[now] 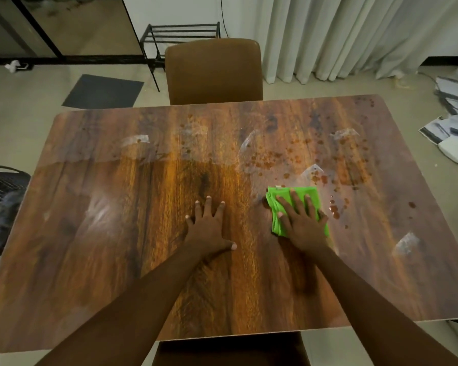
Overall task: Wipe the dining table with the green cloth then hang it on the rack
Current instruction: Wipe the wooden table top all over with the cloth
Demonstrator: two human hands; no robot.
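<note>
1. The right hand [303, 223] presses flat, fingers spread, on the folded green cloth [292, 207], right of the table's [103, 233] middle; nothing is clenched.
2. The left hand [209, 228] lies flat and released on bare wood near the centre.
3. Reddish-brown spots [336, 154] dot the far right corner area.
4. A black rack [180, 34] stands beyond the far edge, behind a chair [213, 72].

Right hand [303, 225] flat on green cloth [294, 200], left hand [208, 226] flat on stained table [117, 233].

Bare forearms, no sleeves, hands [209, 228] seemingly ringless
</note>
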